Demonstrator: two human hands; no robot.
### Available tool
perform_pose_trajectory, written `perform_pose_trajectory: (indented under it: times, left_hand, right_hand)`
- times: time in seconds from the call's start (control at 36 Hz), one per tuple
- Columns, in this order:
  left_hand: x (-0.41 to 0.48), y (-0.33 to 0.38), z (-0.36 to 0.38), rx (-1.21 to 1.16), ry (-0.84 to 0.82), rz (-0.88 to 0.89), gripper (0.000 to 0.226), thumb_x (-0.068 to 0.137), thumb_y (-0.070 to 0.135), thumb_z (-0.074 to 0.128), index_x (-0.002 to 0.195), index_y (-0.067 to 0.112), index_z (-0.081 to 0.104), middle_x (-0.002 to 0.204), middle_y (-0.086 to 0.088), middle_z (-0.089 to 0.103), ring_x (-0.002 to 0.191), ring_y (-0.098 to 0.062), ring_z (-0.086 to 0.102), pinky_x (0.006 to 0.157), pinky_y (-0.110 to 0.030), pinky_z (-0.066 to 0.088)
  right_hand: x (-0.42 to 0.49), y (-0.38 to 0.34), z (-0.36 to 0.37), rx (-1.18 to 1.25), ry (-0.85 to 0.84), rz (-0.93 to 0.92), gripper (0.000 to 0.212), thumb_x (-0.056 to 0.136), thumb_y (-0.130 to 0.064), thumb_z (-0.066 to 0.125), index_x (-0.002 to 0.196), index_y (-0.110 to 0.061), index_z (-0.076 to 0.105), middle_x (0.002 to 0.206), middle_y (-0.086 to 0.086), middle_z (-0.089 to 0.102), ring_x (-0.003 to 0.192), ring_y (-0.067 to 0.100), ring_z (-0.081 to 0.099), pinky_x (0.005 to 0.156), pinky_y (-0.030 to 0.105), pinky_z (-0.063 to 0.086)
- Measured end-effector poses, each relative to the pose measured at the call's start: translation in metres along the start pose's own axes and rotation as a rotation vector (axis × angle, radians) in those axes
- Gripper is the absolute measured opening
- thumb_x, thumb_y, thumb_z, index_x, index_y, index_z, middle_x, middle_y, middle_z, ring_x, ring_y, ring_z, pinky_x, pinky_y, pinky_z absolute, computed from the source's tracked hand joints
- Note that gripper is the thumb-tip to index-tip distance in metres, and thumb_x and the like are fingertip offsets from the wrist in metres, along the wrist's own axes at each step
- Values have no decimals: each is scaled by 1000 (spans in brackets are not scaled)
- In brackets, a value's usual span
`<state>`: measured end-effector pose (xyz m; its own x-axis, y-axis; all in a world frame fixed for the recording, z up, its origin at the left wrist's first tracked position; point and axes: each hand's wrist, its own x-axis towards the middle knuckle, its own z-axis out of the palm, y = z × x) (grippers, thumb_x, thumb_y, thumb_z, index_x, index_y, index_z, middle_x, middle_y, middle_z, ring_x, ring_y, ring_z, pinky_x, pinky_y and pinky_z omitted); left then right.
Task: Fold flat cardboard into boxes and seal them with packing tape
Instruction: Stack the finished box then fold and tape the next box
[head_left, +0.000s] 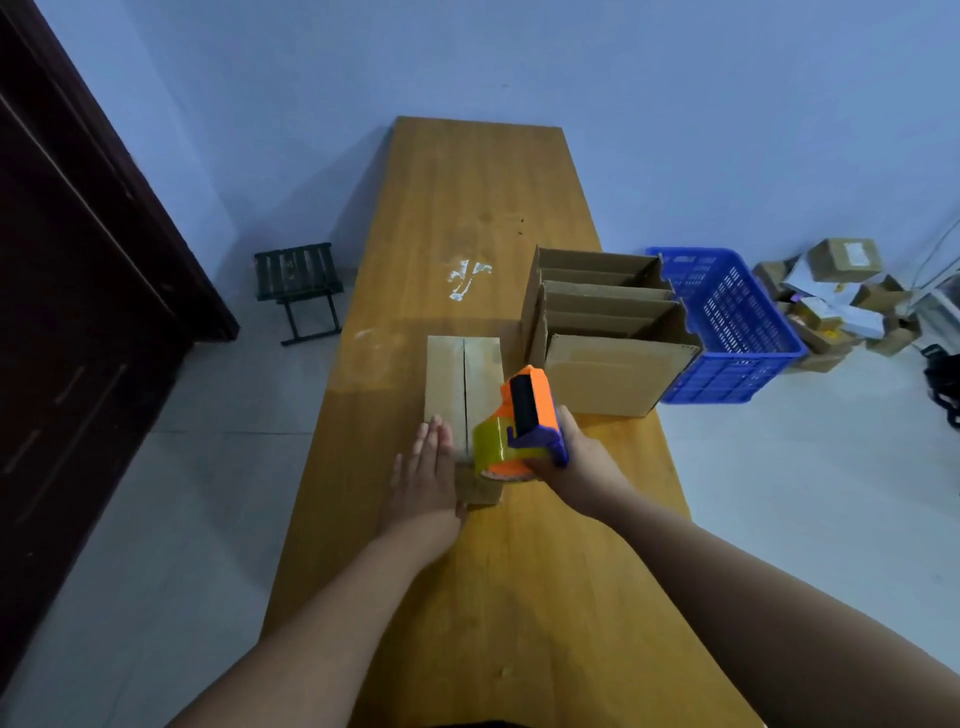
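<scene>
Seen from the person's head, looking down a long, varnished wooden table. Far to the left of the working hands stand a dark wooden door and a small slatted folding stool on the pale floor. The left hand lies flat, fingers straight and together, pressing on the near left flap of a small cardboard box of plain, matte brown card. The box is narrow, and its long axis points straight away from the person. The seam between its two closed flaps runs along that axis, from just under the grip outward, and looks untaped farther on. Just right of the flat hand, the right hand curls firmly round the handle of a glossy orange and blue plastic tape dispenser. Its translucent yellowish tape roll sits at the near end of the seam; whether tape already sticks there is hard to tell. The coming move is likely a straight pull or push of the dispenser along the seam, away from the body. The right hand is the one placed for it while the left steadies the box. Beyond and right of the grip stand open cartons, corrugated, with their flaps up. Farther right is a perforated blue crate, then a heap of parcels on the floor.
</scene>
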<state>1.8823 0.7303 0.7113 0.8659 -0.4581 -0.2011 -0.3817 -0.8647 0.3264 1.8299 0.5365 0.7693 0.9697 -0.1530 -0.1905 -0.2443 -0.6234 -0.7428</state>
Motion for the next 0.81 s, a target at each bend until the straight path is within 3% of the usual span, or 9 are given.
perform_pose_trajectory:
  times: [0.14, 0.22, 0.33, 0.42, 0.5, 0.56, 0.64, 0.75, 0.81]
  left_hand:
    - [-1, -1, 3, 55, -6, 0, 105, 89, 25, 55, 133, 19, -40, 143, 5, -40, 134, -13, -32, 115, -38, -1]
    - [0, 3, 3, 131, -5, -44, 102, 89, 20, 54, 140, 14, -34, 141, 0, -44, 132, -17, -36, 112, -41, -11]
    - [-1, 4, 4, 115, 44, -68, 112, 86, 13, 54, 125, 21, -51, 145, 2, -41, 132, -15, -36, 107, -43, -18]
    - [-1, 2, 5, 119, 37, -57, 118, 83, 10, 54, 118, 24, -58, 142, 4, -44, 132, -14, -36, 107, -44, -19]
    - [-2, 4, 6, 145, 17, -70, 109, 88, 14, 50, 129, 20, -50, 143, 1, -45, 132, -16, -39, 108, -44, -20]
    - [-3, 4, 8, 143, 19, -61, 95, 91, 18, 45, 141, 17, -36, 149, -1, -40, 132, -17, -41, 110, -44, -18]
    - [-3, 1, 9, 139, 17, -46, 90, 91, 19, 41, 142, 16, -33, 150, 0, -39, 128, -15, -46, 110, -43, -17]
    - [-2, 1, 7, 136, 1, -59, 106, 86, 14, 48, 129, 19, -50, 129, 5, -61, 121, -13, -52, 107, -43, -21]
    - [-1, 2, 8, 147, -3, -57, 116, 84, 15, 54, 122, 20, -55, 127, 5, -61, 123, -14, -50, 106, -44, -23]
  right_hand:
    - [6, -3, -10, 2, 21, 5, 36, 87, -23, 69, 111, -35, 45, 88, -15, 62, 81, 0, 63, 60, 14, 49]
    - [10, -9, -14, 8, -13, -7, 40, 86, -20, 70, 114, -36, 47, 92, -13, 64, 84, 1, 64, 63, 16, 52]
    - [11, -8, -22, 1, -12, -40, 41, 86, -17, 70, 116, -33, 48, 94, -12, 65, 87, 2, 65, 67, 18, 54]
    - [10, -3, -30, -85, 15, -72, 40, 85, -22, 72, 109, -38, 45, 88, -16, 63, 82, -2, 63, 62, 13, 49]
    - [8, 0, -33, -230, 9, -134, 45, 82, -26, 74, 109, -39, 40, 89, -17, 58, 83, -1, 60, 63, 12, 44]
    - [9, 1, -34, -380, -20, -211, 49, 82, -29, 74, 115, -36, 38, 99, -12, 57, 89, 7, 59, 69, 18, 48]
    - [14, 1, -37, -510, -30, -260, 53, 82, -33, 72, 121, -33, 35, 105, -7, 55, 91, 11, 58, 69, 22, 49]
    - [21, 5, -43, -494, 14, -231, 47, 82, -36, 71, 112, -35, 36, 97, -10, 55, 86, 8, 58, 67, 22, 49]
    - [21, 14, -46, -447, 31, -170, 45, 81, -37, 72, 109, -37, 37, 95, -10, 55, 84, 6, 57, 65, 19, 46]
